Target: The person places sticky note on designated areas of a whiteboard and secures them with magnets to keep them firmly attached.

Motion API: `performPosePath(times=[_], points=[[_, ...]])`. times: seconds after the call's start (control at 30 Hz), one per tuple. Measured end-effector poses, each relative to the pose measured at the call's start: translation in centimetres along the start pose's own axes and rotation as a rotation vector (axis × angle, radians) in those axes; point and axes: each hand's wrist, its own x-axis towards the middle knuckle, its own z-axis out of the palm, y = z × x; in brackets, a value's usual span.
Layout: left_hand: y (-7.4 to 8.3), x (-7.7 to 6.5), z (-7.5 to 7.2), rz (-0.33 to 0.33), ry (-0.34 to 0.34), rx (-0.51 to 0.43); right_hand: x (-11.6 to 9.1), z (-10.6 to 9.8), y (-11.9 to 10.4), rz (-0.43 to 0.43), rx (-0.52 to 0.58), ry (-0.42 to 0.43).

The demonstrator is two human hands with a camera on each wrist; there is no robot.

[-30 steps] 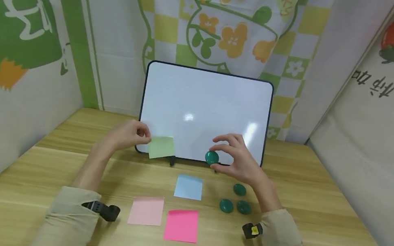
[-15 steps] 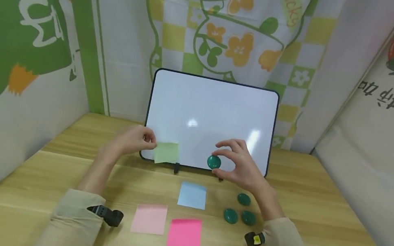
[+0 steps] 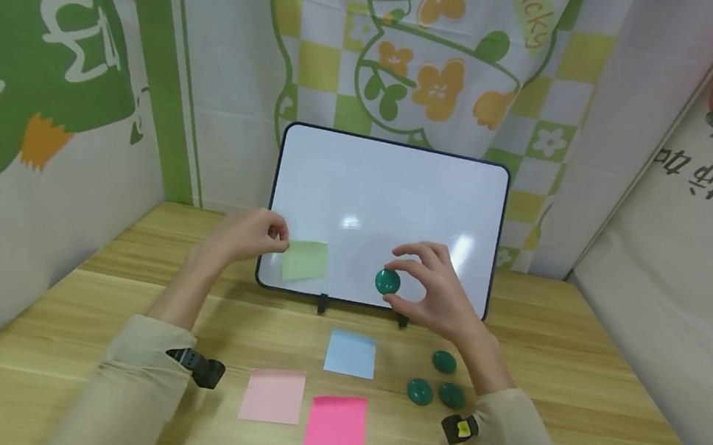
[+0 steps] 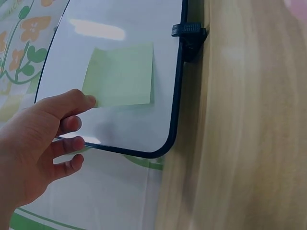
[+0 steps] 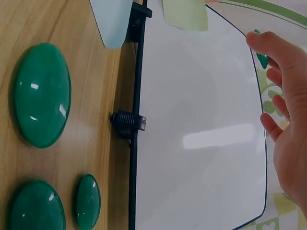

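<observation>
My left hand (image 3: 250, 234) pinches a light green sticky note (image 3: 305, 261) by its upper left corner, thumb against finger in the left wrist view. The note overlaps the lower left part of the whiteboard (image 3: 386, 196), its lower edge just above the black frame. Between thumb and index finger of my right hand (image 3: 438, 292) is a round, glossy green magnet (image 3: 387, 281), before the board's lower right part. In the right wrist view, the fingers mostly cover that magnet (image 5: 261, 55). Three more green magnets, one of them nearest the bright pink notes (image 3: 419, 391), lie on the table below my right hand.
A blue sticky note (image 3: 350, 354), a pale pink one (image 3: 272, 395) and a hot pink one (image 3: 336, 426) lie on the wooden table (image 3: 582, 399). Black clip feet (image 3: 323, 304) support the whiteboard's lower edge. Printed cloth (image 3: 323, 62) hangs behind and at both sides.
The left hand has raised the green note from the board's bottom edge to a little above it. My right hand still holds the magnet and has risen slightly. The head view has shifted.
</observation>
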Motion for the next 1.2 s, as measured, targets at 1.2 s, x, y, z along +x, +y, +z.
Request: performPosePath(times=[1.2], points=[[1.1,3.4,-1.4,-0.007,0.178,0.202,4.4,2.7,0.4,0.018,-0.153,0.018]])
